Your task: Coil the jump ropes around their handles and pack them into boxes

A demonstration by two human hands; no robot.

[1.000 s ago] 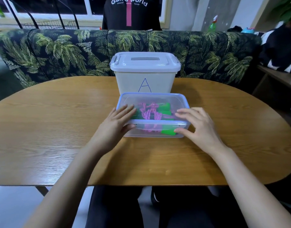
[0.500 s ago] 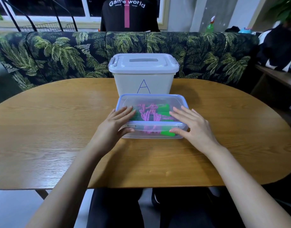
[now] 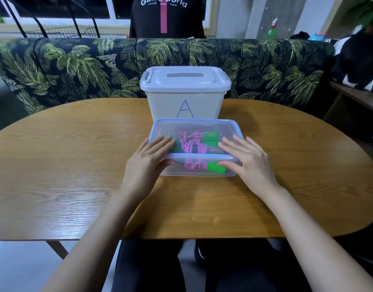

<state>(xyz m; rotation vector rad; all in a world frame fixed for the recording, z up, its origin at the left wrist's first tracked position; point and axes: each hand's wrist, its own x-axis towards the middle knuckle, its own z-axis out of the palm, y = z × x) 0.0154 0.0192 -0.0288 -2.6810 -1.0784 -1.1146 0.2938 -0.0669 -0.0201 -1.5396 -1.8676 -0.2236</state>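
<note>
A clear plastic box (image 3: 194, 172) with a blue-rimmed lid (image 3: 195, 125) sits on the wooden table (image 3: 76, 165) in front of me. Inside it lies a pink jump rope (image 3: 191, 144) coiled around green handles (image 3: 215, 167). My left hand (image 3: 148, 159) lies flat on the lid's near left part, thumb against the box's front edge. My right hand (image 3: 249, 160) presses the lid's near right part with straight fingers, thumb on the front wall.
A tall white lidded bin marked "A" (image 3: 184, 95) stands right behind the clear box. A palm-print sofa (image 3: 76, 68) runs along the table's far side, and a person in a black shirt (image 3: 166, 15) sits beyond it.
My right hand's fingers have flattened and slid further onto the lid. The left hand has stayed in place on the lid.
</note>
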